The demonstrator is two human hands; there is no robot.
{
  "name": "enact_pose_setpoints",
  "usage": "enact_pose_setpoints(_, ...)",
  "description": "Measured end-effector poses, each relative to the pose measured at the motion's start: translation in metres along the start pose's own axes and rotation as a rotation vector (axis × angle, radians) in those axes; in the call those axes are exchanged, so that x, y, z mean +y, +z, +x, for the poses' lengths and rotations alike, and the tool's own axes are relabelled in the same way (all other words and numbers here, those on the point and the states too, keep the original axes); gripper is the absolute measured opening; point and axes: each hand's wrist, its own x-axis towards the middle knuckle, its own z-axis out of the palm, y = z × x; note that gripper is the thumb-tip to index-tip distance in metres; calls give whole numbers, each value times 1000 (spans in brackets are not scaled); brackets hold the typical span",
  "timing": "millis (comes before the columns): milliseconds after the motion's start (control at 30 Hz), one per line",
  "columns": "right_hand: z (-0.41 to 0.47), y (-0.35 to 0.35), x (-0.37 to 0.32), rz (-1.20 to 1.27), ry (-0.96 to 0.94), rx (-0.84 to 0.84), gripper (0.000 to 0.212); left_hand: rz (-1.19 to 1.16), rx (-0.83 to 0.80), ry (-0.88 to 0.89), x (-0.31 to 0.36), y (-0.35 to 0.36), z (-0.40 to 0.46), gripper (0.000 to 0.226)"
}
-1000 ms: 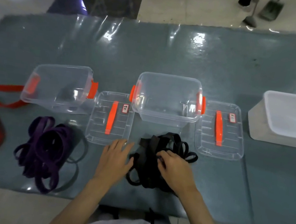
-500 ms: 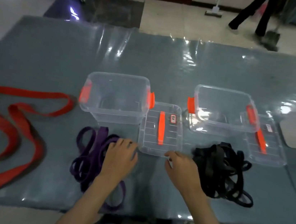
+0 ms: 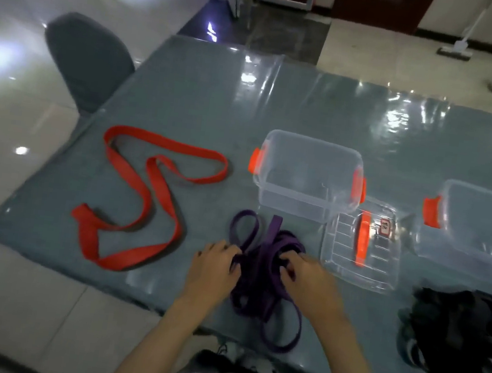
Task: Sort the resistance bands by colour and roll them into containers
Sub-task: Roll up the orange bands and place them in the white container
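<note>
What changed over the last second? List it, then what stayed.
Both hands left the black bands and crossed to the purple bands; left hand and right hand now dig their fingers into that pile. Unchanged: red band spread out, clear container empty, lid off.

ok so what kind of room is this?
Probably an office or workroom rather than a home: a large table under clear plastic sheeting, glossy tiled floor, a grey chair at its end, and a mop by the far wall.

second container (image 3: pixel 483 230): cut by right edge | black bands (image 3: pixel 456 336): blurred, cut off
</note>
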Motion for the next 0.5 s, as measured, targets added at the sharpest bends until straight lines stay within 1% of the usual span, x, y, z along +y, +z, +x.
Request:
enact_pose_setpoints(67, 4, 7, -17, 35, -32, -5, 23, 26, 0, -48, -20, -7, -7, 29)
enact_pose_setpoints(233, 14, 12, -55, -2, -110, -45, 23, 13, 81, -250, -74, -13, -8, 43)
enact_pose_setpoints(367, 25, 19, -72, -25, -109, -67, 25, -20, 110, -376, -122, -18, 32, 53)
enact_pose_setpoints(467, 40, 29, -87, -39, -62, -70, 22, -28, 61, -412, -160, -20, 69, 72)
enact_pose_setpoints(500, 47, 32, -95, -55, -43, -61, 20, -3, 58, -418, -171, -19, 79, 73)
